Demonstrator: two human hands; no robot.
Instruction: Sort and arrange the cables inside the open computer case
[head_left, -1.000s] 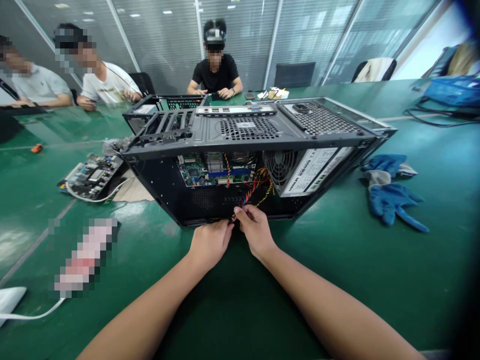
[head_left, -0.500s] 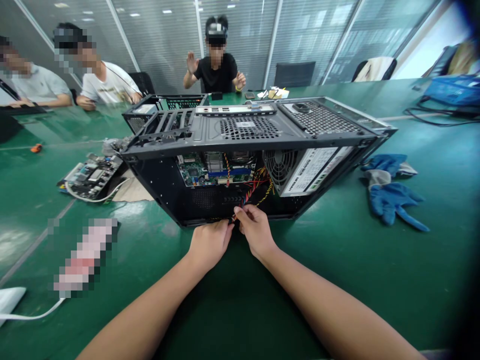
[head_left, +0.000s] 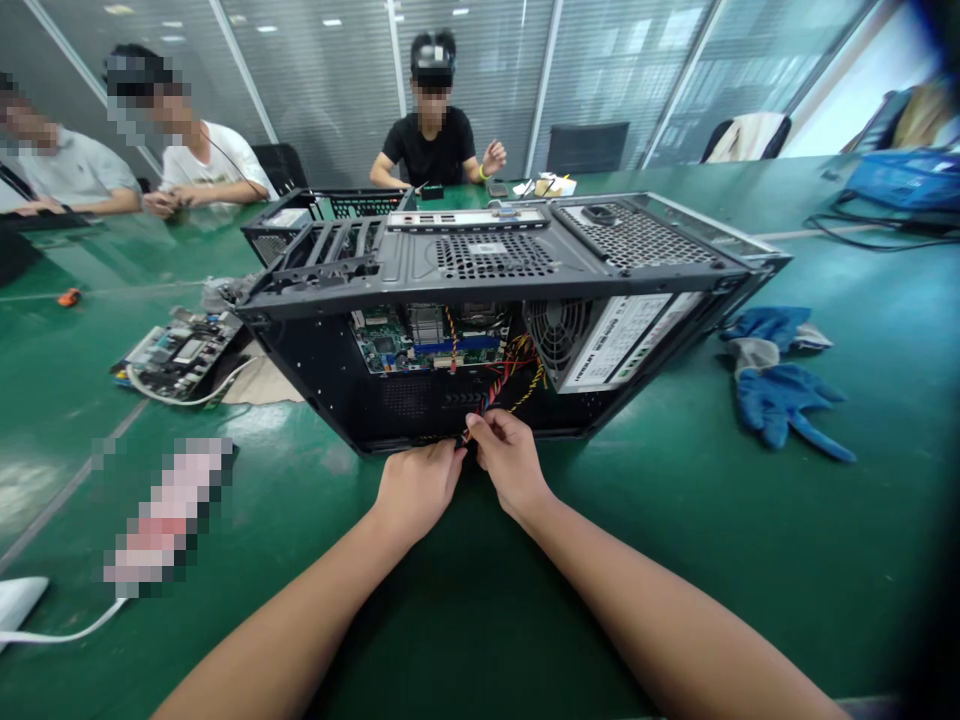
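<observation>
An open black computer case (head_left: 484,262) lies before me with its side opening towards me. Inside are a green motherboard (head_left: 386,345) and a power supply (head_left: 622,345) with a fan. Coloured power cables (head_left: 496,388) run down from the power supply to the case's lower front edge. There my right hand (head_left: 511,455) pinches the bundle between thumb and fingers. Close beside it, my left hand (head_left: 420,485) is closed around the cables' lower end; the fingertips and what lies inside them are mostly hidden.
Left are a loose circuit board (head_left: 184,350) with a white cable and a blurred phone-like slab (head_left: 171,510). Blue gloves (head_left: 784,395) lie right of the case. A second case (head_left: 281,225) stands behind. Several people sit across the green table (head_left: 750,560).
My hands stay at the same place on the cables. Across the table, the person in black has lowered one raised hand to the tabletop, and the person in white has brought their hands together.
</observation>
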